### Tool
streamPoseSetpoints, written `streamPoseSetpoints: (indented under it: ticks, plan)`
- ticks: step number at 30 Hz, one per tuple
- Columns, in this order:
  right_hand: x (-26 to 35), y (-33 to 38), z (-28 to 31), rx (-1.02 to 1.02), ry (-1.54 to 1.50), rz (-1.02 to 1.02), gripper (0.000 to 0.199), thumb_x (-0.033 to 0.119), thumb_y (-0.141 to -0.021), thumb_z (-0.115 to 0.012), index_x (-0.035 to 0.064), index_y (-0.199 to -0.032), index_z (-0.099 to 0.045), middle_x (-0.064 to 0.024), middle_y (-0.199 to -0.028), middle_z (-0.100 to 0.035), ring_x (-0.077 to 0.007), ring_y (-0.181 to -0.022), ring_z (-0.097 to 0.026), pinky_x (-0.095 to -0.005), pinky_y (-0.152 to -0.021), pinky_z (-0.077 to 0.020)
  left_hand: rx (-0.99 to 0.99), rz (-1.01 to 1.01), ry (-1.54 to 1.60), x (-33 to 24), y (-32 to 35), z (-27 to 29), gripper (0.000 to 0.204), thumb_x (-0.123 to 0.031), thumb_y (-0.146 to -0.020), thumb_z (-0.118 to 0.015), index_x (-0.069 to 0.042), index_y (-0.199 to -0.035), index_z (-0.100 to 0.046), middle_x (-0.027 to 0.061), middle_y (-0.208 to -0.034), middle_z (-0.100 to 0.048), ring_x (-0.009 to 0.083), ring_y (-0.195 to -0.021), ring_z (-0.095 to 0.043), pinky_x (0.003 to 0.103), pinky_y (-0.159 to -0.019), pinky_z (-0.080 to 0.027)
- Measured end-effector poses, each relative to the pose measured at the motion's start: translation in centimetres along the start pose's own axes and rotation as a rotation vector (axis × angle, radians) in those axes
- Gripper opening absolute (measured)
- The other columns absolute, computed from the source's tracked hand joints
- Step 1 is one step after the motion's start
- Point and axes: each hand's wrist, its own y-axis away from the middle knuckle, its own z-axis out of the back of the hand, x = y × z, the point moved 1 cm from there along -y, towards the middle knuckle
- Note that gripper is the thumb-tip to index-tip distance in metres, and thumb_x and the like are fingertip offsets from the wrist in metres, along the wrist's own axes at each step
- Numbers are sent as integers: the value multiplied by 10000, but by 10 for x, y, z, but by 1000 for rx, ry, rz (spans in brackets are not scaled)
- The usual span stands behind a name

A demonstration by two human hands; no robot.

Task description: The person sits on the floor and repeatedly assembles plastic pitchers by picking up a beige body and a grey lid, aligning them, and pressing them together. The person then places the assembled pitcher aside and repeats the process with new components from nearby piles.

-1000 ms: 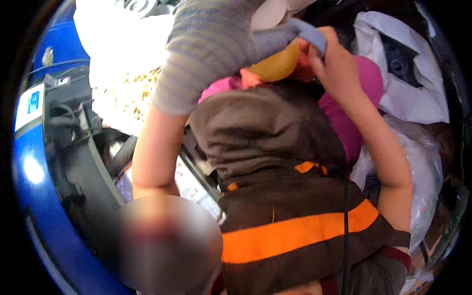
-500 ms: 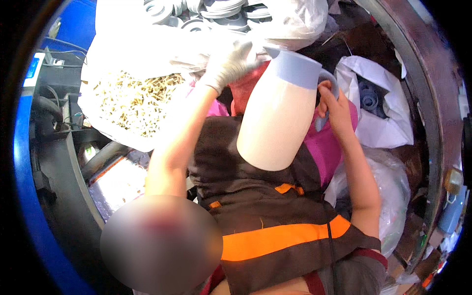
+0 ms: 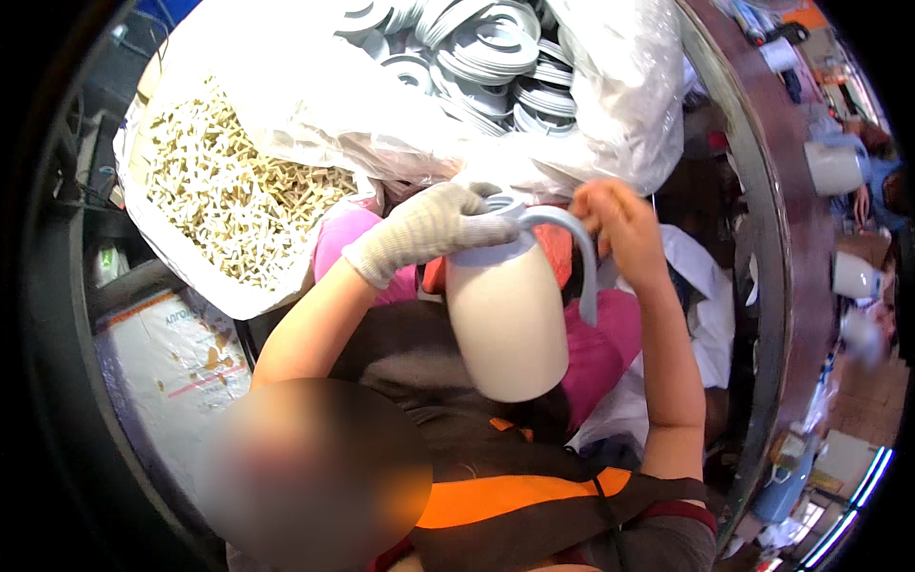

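Observation:
A cream jug with a grey-blue collar and a curved grey-blue handle hangs upright over my lap. My left hand, in a knitted grey glove, is clamped over the jug's collar from the left. My right hand is bare and its fingers are curled on the upper bend of the handle. Under the jug lie a pink cloth and my dark apron with an orange stripe.
Behind the jug sit a clear bag of grey-white ring lids and a bag of small beige parts. A curved brown ledge runs down the right, with more cream jugs beyond it. A white sack lies lower left.
The jug has come down from in front of the camera and stands more upright. My gloved left hand now sits on its collar, and my right hand has moved to the handle's top.

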Motion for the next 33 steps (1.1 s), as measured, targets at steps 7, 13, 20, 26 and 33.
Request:
streamPoseSetpoints:
  ticks: [7, 13, 20, 26, 33]
  plan:
    - [-57, -177, -8, -148, 1176, 261, 257, 264, -834, -592, 38, -955, -609, -145, -940, -652, -298, -750, -636, -417, -643, -480, -47, 11, 377, 19, 17, 23, 538, -330, -813, -603, 63, -1176, -548, 90, -1011, -613, 131, -947, -545, 264, -865, -417]
    - [-52, -162, -22, -171, 1162, 284, 288, 271, -802, -628, 43, -973, -588, -150, -925, -644, -313, -805, -638, -439, -680, -483, -247, -76, 520, 43, 11, 35, 410, -309, -818, -652, 46, -1020, -630, 106, -915, -643, 145, -844, -582, 269, -794, -457]
    - [18, -57, 51, -440, -582, 196, 220, 252, -927, -539, 42, -967, -591, 57, -695, -474, -24, -529, -337, -171, -476, -284, -583, -176, 1423, 57, 6, 52, 353, -246, -846, -651, -31, -1109, -553, 104, -1013, -630, 210, -888, -628, 341, -815, -525]
    - [29, 0, 73, -308, -1208, 183, 205, 273, -958, -475, 115, -910, -597, 69, -530, -374, -48, -405, -231, -177, -404, -268, -469, -80, 1715, 44, -4, 43, 481, -398, -838, -588, -84, -1199, -542, 118, -1151, -607, 286, -1046, -574, 463, -944, -434]
    - [42, 18, 67, -188, -1180, 26, 239, 330, -950, -493, 114, -924, -592, 88, -556, -402, -10, -388, -254, -147, -330, -189, -498, -69, 1697, 34, -9, 26, 417, -384, -843, -572, -113, -1159, -551, 66, -1126, -621, 238, -1006, -596, 416, -900, -471]
